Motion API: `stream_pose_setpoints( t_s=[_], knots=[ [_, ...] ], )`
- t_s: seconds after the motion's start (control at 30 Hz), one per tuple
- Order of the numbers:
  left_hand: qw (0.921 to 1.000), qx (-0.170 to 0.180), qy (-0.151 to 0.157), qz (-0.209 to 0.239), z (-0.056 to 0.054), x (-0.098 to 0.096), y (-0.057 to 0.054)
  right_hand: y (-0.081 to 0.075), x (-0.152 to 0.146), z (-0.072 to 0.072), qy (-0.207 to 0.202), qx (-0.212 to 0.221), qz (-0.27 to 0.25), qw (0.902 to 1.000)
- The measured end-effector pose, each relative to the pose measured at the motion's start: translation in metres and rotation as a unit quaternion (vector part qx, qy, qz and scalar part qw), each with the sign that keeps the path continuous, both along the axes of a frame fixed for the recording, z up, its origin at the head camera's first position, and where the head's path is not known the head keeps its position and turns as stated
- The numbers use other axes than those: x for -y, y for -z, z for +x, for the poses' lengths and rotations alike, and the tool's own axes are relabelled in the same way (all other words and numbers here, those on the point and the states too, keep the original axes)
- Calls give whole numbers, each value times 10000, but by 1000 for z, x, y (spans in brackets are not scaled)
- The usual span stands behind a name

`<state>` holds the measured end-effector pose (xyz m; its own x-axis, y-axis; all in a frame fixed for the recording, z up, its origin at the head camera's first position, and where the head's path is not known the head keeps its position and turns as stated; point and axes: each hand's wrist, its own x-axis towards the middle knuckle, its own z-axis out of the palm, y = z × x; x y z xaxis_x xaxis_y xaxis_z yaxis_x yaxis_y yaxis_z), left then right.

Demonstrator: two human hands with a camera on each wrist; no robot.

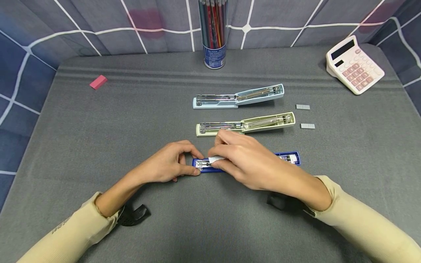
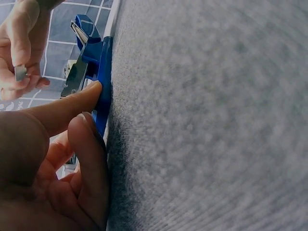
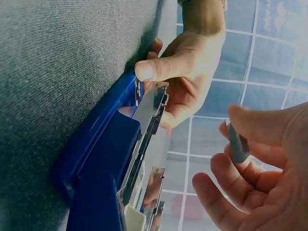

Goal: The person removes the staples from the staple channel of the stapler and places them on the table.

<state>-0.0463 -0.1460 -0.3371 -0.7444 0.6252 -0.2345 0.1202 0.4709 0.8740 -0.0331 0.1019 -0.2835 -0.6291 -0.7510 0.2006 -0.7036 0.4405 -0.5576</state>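
My left hand [image 1: 164, 162] pinches the left end of an unfolded blue stapler [image 1: 210, 170] between thumb and forefinger. The stapler lies on the grey cloth, its top swung back to the right and its metal magazine exposed. My right hand [image 1: 248, 160] pinches a short strip of staples [image 1: 216, 159] between thumb and fingers. In the right wrist view, that strip [image 3: 237, 144] is held apart from the magazine [image 3: 151, 108], above it. From the head, my right hand hides the stapler's middle. Behind it lie a pale green stapler [image 1: 204, 134] and a light blue stapler [image 1: 215, 106], both unfolded.
Two more staple strips lie right of the rear staplers, one [image 1: 302, 107] behind the other [image 1: 307, 126]. A pencil-filled holder [image 1: 214, 56] stands at the back edge. A calculator [image 1: 358, 69] is at back right, a pink block [image 1: 98, 82] at back left.
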Motion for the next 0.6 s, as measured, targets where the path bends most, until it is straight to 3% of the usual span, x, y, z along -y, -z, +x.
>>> stream_pose_setpoints(
  t_s=[0.37,0.6],
  knots=[
    [9999,77,-66,-7,1,0,0,3,-23,1,300,50,-237,9993],
    [9999,110,-92,-59,2,-1,-2,1,-45,3,367,55,-775,9963]
  ],
)
